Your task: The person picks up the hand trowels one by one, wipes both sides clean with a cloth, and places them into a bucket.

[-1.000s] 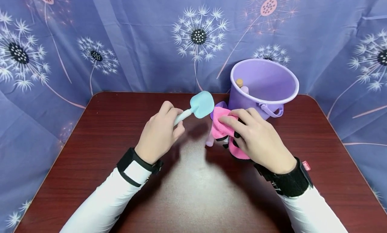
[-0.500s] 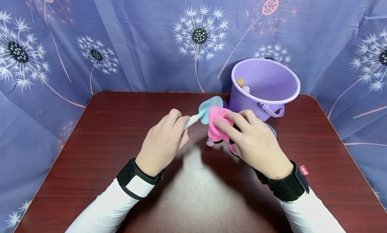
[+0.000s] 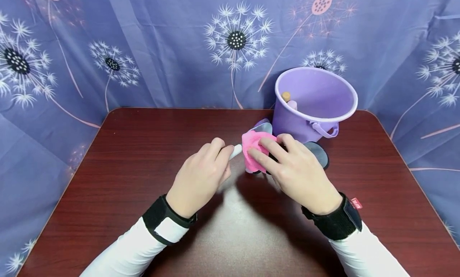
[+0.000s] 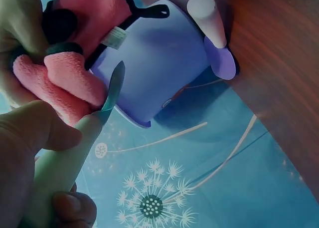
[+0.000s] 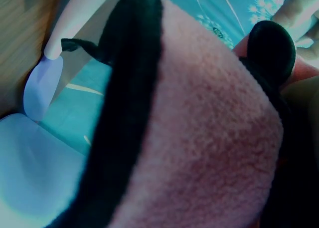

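Observation:
My left hand (image 3: 201,177) grips the white handle of a toy shovel (image 3: 235,151). Its light blue blade goes into a fold of pink fleece cloth (image 3: 254,151), and the blade's far end shows beyond the cloth. With its fingers bent over that cloth, my right hand (image 3: 302,175) pinches it around the blade. Black edging, a hanging loop and a small label show on the cloth (image 4: 94,13) in the left wrist view. Fleece fills most of the right wrist view, hiding the right fingertips.
A purple bucket (image 3: 292,123) stands at the back right, with a few items inside against its near wall. Left of it lies a purple shovel (image 4: 222,63) with a pale handle. A grey, dark-rimmed oval (image 3: 318,154) shows beside my right hand. A patterned curtain (image 3: 172,49) hangs behind the table.
The left hand has moved right and slightly toward me, bringing the shovel to the cloth. The blade, bare a second ago, is now mostly covered. My right hand has shifted slightly left with the cloth.

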`<state>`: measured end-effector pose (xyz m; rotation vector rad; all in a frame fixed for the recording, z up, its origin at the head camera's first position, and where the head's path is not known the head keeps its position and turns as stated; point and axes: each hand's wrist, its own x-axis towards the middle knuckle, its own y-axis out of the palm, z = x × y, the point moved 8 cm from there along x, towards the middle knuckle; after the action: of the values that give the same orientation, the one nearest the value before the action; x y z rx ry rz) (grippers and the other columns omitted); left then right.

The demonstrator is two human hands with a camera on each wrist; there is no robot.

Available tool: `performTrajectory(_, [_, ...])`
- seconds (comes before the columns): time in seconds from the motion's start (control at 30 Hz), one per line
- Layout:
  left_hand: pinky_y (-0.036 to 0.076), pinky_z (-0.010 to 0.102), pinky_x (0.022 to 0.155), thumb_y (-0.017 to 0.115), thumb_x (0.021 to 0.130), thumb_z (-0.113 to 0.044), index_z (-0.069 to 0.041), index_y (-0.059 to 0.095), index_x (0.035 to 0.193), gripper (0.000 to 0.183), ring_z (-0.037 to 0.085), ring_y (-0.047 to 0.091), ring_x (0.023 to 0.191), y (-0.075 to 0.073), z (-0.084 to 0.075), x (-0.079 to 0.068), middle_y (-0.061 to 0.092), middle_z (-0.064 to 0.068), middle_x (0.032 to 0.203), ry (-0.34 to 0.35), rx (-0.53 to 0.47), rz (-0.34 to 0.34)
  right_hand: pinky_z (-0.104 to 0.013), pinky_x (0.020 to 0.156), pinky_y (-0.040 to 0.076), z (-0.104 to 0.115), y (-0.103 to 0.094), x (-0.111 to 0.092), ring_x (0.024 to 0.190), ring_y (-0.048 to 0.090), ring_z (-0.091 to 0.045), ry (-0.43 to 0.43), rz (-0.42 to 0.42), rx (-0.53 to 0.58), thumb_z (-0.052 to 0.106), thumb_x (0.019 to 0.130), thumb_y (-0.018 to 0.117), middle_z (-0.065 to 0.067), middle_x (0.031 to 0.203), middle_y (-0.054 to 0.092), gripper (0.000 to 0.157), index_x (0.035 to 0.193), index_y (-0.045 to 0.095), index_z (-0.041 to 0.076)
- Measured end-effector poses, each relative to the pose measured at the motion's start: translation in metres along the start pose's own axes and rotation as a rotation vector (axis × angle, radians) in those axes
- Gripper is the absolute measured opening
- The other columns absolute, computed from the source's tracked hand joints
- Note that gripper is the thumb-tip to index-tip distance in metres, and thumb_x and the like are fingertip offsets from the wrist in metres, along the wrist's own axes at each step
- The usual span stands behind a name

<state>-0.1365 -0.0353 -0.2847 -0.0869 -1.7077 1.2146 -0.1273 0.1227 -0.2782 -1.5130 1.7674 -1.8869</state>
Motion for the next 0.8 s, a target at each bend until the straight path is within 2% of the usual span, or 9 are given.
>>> performTrajectory(0.13, [0.043, 0.028, 0.049, 0.064, 0.086, 0.003, 0.005, 0.065, 0.115, 0.029, 0.021, 0.049, 0.065, 0.000, -0.004, 0.000, 0.052, 0.011, 0.095, 0.017, 0.005, 0.010, -0.044, 0.075, 0.054, -0.004, 0.001, 0.000, 0.098, 0.054, -0.041, 0.025, 0.004, -0.019, 0.000, 0.073, 0.073, -0.014, 0.129, 0.061, 0.062, 0.134, 0.069, 0.010])
performTrajectory(0.33, [0.042, 0.027, 0.048, 0.065, 0.088, 0.001, 0.003, 0.065, 0.114, 0.026, 0.019, 0.046, 0.063, -0.001, -0.007, 0.000, 0.053, 0.010, 0.095, 0.016, 0.014, 0.025, -0.043, 0.067, 0.052, -0.013, -0.001, -0.003, 0.093, 0.054, -0.040, 0.073, -0.052, -0.030, 0.000, 0.069, 0.078, -0.014, 0.133, 0.061, 0.068, 0.135, 0.067, 0.011])
performTrajectory(0.6, [0.039, 0.026, 0.047, 0.064, 0.086, 0.002, 0.004, 0.065, 0.114, 0.027, 0.018, 0.044, 0.062, -0.004, -0.007, 0.000, 0.051, 0.010, 0.094, 0.017, 0.013, 0.010, -0.045, 0.065, 0.053, -0.028, -0.002, -0.005, 0.091, 0.053, -0.041, 0.142, -0.044, -0.057, 0.000, 0.072, 0.078, -0.015, 0.135, 0.060, 0.067, 0.137, 0.066, 0.010])
performTrajectory(0.8, [0.039, 0.026, 0.047, 0.064, 0.086, 0.003, 0.004, 0.064, 0.114, 0.029, 0.019, 0.045, 0.063, -0.007, -0.007, 0.000, 0.050, 0.010, 0.094, 0.023, 0.001, -0.004, -0.048, 0.069, 0.051, -0.034, -0.005, -0.007, 0.089, 0.052, -0.043, 0.186, -0.059, -0.049, 0.002, 0.073, 0.081, -0.016, 0.132, 0.062, 0.066, 0.136, 0.065, 0.011])
